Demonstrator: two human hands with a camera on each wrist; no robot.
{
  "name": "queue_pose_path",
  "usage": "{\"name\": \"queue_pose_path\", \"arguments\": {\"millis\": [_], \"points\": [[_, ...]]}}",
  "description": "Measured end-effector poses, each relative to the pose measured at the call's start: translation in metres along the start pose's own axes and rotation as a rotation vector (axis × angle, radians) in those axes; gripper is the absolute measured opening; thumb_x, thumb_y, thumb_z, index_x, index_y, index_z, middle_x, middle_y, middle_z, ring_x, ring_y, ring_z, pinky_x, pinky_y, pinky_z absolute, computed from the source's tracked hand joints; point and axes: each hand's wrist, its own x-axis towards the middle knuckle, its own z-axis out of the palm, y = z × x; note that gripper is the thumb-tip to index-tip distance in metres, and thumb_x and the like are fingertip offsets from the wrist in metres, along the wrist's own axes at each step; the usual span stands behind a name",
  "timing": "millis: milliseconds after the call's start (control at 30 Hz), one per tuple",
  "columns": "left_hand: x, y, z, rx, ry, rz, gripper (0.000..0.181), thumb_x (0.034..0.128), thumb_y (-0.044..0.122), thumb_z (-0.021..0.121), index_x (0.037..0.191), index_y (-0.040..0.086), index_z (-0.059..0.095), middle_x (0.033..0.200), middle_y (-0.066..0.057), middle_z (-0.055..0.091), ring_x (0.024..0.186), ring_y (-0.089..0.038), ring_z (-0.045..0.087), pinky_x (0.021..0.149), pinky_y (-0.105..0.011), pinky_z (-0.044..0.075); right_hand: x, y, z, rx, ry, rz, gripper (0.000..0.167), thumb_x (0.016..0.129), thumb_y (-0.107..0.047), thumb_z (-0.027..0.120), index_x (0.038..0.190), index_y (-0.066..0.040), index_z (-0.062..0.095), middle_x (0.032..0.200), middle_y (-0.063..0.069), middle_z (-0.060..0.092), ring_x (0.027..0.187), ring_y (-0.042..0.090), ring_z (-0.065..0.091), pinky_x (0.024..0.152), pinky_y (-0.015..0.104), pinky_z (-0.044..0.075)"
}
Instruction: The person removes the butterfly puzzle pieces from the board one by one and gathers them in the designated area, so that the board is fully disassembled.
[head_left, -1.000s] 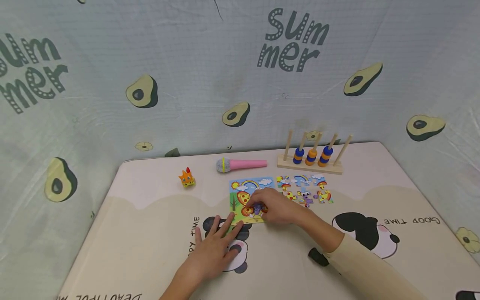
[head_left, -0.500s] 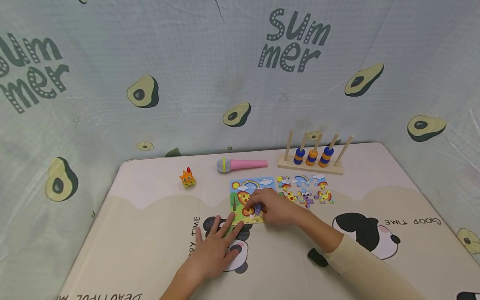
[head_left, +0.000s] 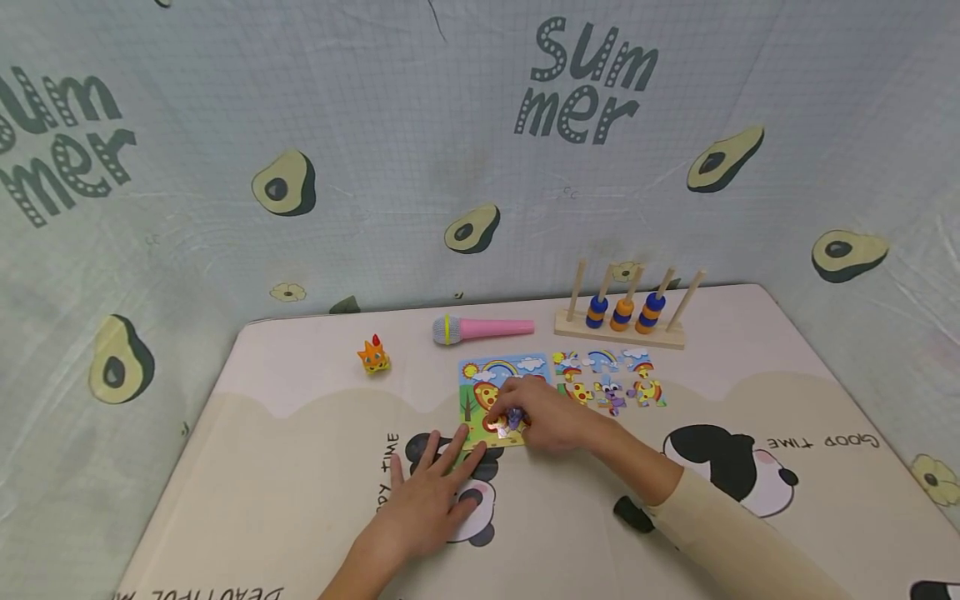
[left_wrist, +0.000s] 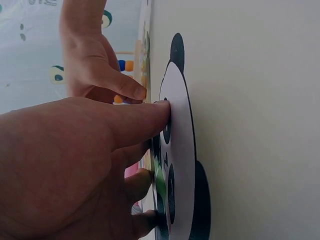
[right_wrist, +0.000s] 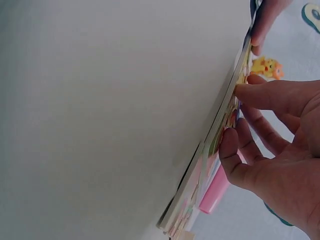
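A colourful puzzle board (head_left: 487,395) with a sun and a rainbow lies flat on the table. My right hand (head_left: 547,417) is over its right part. Thumb and fingers curl down and pinch a puzzle piece (head_left: 513,418) with purple on it, in the board's lower half; the hand hides some of it. In the right wrist view the fingertips of my right hand (right_wrist: 280,140) meet the board's surface. My left hand (head_left: 431,504) lies with spread fingers, its fingertips at the board's lower left edge. Loose puzzle pieces (head_left: 611,393) are laid in two rows to the board's right.
Behind the board lies a pink toy microphone (head_left: 483,328). A wooden peg stand (head_left: 620,327) with blue and orange rings is at the back right. An orange toy figure (head_left: 373,356) stands at the left. A patterned cloth wall (head_left: 375,167) rises behind the table.
My right hand has shifted very slightly left over the board, and a bright glint now shows beside the purple part. The left hand stays in place.
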Motion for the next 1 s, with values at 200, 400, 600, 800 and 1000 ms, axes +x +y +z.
{"name": "queue_pose_path", "arguments": {"millis": [200, 400, 600, 800, 1000], "points": [[0.0001, -0.0001, -0.0004, 0.002, -0.002, -0.001, 0.065, 0.1029, 0.043, 0.061, 0.162, 0.031, 0.038, 0.176, 0.003, 0.019, 0.161, -0.042, 0.015, 0.106, -0.092, 0.006, 0.0012, -0.0027, -0.0009, -0.029, -0.015, -0.004, 0.063, 0.073, 0.02, 0.058, 0.116, -0.021, 0.079, 0.121, 0.002, 0.066, 0.119, 0.025, 0.056, 0.107, 0.05, 0.046], [-0.0001, 0.0002, -0.0003, -0.001, -0.003, -0.001, 0.065, 0.1028, 0.043, 0.061, 0.162, 0.031, 0.039, 0.176, 0.002, 0.019, 0.161, -0.043, 0.015, 0.106, -0.092, 0.006, 0.0008, -0.0054, -0.0025, -0.03, -0.034, -0.01, 0.067, 0.071, 0.022, 0.054, 0.117, -0.02, 0.079, 0.122, 0.002, 0.065, 0.117, 0.024, 0.055, 0.105, 0.048, 0.047], [-0.0004, 0.0005, -0.0001, 0.001, -0.003, -0.001, 0.065, 0.1027, 0.043, 0.062, 0.162, 0.031, 0.039, 0.176, 0.002, 0.019, 0.161, -0.043, 0.015, 0.106, -0.092, 0.005, 0.0006, -0.0053, -0.0035, -0.027, -0.049, -0.006, 0.071, 0.067, 0.021, 0.054, 0.117, -0.021, 0.079, 0.118, 0.0, 0.064, 0.112, 0.02, 0.055, 0.099, 0.042, 0.047], [-0.0002, 0.0009, -0.0002, 0.002, -0.009, -0.005, 0.065, 0.1026, 0.043, 0.062, 0.162, 0.03, 0.039, 0.176, 0.002, 0.019, 0.161, -0.043, 0.015, 0.106, -0.092, 0.005, 0.0008, -0.0039, -0.0035, -0.017, -0.053, 0.01, 0.068, 0.068, 0.019, 0.057, 0.117, -0.022, 0.079, 0.117, -0.002, 0.063, 0.111, 0.018, 0.053, 0.097, 0.039, 0.047], [0.0002, 0.0015, -0.0005, 0.004, -0.015, -0.011, 0.066, 0.1024, 0.043, 0.062, 0.162, 0.032, 0.038, 0.176, 0.003, 0.019, 0.161, -0.043, 0.014, 0.106, -0.092, 0.005, 0.0014, -0.0053, -0.0045, -0.028, -0.06, 0.017, 0.066, 0.069, 0.018, 0.059, 0.118, -0.022, 0.079, 0.118, -0.001, 0.062, 0.112, 0.019, 0.053, 0.098, 0.042, 0.047]]}}
